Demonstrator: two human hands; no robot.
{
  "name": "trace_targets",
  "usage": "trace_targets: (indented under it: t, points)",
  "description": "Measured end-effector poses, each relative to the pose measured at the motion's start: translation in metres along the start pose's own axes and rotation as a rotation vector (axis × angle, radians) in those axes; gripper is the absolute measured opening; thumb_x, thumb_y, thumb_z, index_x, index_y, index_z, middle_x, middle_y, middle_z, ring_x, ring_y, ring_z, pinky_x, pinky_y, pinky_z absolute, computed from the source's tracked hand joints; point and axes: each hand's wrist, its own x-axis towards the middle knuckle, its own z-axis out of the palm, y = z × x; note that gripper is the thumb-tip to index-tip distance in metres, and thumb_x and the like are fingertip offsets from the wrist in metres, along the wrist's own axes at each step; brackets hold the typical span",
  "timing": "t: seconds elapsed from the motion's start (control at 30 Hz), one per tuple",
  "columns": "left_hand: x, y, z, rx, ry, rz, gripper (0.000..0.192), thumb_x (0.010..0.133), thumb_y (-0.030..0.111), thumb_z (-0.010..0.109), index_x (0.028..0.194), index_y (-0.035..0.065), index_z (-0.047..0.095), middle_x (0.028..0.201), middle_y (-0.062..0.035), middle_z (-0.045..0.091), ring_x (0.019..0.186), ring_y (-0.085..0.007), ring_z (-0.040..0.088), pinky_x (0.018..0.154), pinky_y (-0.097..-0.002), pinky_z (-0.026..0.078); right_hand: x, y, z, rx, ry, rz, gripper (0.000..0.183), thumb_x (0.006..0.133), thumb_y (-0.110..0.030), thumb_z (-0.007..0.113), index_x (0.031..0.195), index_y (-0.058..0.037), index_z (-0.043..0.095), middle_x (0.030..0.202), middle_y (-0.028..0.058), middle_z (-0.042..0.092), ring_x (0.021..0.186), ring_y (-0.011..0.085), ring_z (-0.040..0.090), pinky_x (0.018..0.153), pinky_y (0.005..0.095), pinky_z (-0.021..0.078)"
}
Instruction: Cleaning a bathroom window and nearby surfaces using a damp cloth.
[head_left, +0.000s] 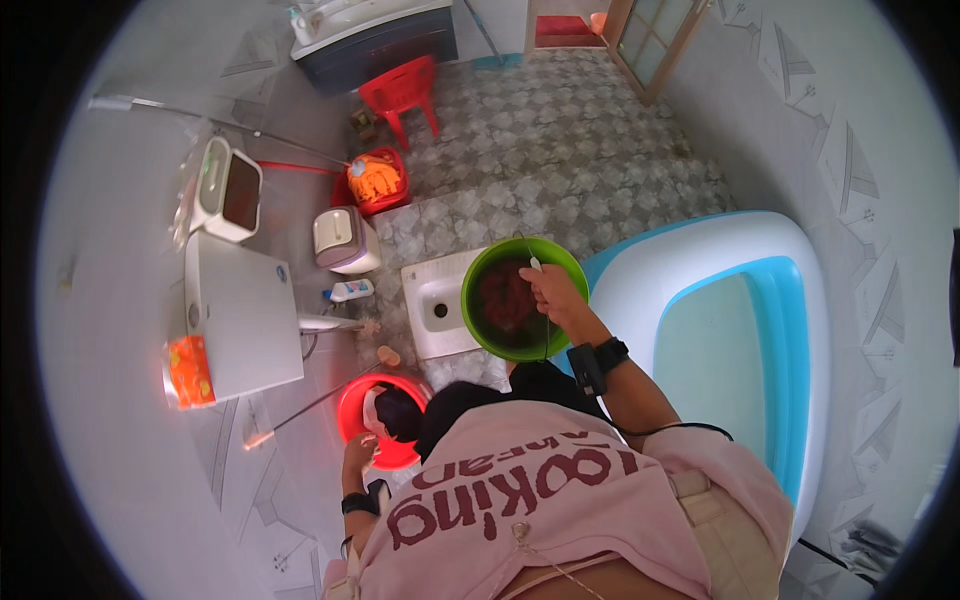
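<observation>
My right hand (556, 291) is closed around the white grip (535, 264) of a wire bail handle, above a green plastic bucket (469, 328). Dark water with reddish fabric (504, 296) fills much of that bucket. It overlaps the right side of a white squat toilet (417, 330). My left hand (362, 452) is at the near-left rim of a red plastic bucket (346, 409); whether its fingers grip the rim is not clear. Dark and white cloth (397, 412) lies inside the red bucket.
An inflatable pool (810, 315) holding water stands at right. Left are a washing machine (244, 315), a lidded bin (349, 240), a cleaner bottle (352, 290) and an orange mop (373, 178). A red chair (399, 86) is farther off. A toilet brush (330, 399) leans by the red bucket.
</observation>
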Motion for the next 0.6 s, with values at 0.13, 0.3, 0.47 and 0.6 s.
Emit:
trace_targets:
  t: [0.13,0.3,0.47,0.6]
  points:
    - [0.026,0.061,-0.003,-0.155,0.052,-0.158,0.029,0.089,0.021,0.049,0.111,0.0049,0.057,0.095,-0.0089,0.063,0.076,-0.0188,0.065,0.055,-0.0295,0.048,0.062,-0.057,-0.019,0.01,0.068,-0.01,0.025,0.082,-0.021,0.061,0.067,-0.017,0.042,0.051,-0.0091,0.03,0.04,0.0028,0.025,0.037,0.021,0.0168]
    - [0.115,0.071,-0.003,-0.043,-0.065,-0.061,0.018,0.087,0.015,0.051,0.092,0.0017,0.061,0.084,-0.0097,0.063,0.073,-0.021,0.065,0.052,-0.0329,0.051,0.153,-0.107,-0.096,0.192,0.247,-0.026,0.027,0.082,-0.021,0.06,0.062,-0.0179,0.042,0.05,-0.0077,0.03,0.037,0.0054,0.025,0.035,0.0233,0.0173]
    - [0.273,0.072,-0.049,1.1,-0.156,0.511,0.022,0.084,0.017,0.05,0.078,0.0001,0.064,0.075,-0.0129,0.066,0.065,-0.0207,0.065,0.056,-0.0347,0.051,0.259,-0.111,-0.217,0.025,0.357,-0.16,0.02,0.079,-0.02,0.062,0.065,-0.0154,0.047,0.051,-0.0049,0.031,0.038,0.0095,0.028,0.037,0.0272,0.0228]
    - [0.372,0.231,-0.06,1.148,0.008,0.442,0.023,0.085,0.024,0.053,0.078,0.0061,0.067,0.079,-0.0151,0.066,0.065,-0.0255,0.061,0.063,-0.0375,0.047,0.308,-0.192,-0.224,0.381,0.644,0.144,0.024,0.084,-0.018,0.058,0.065,-0.0125,0.045,0.048,-0.0043,0.026,0.037,0.0105,0.022,0.039,0.0282,0.0227]
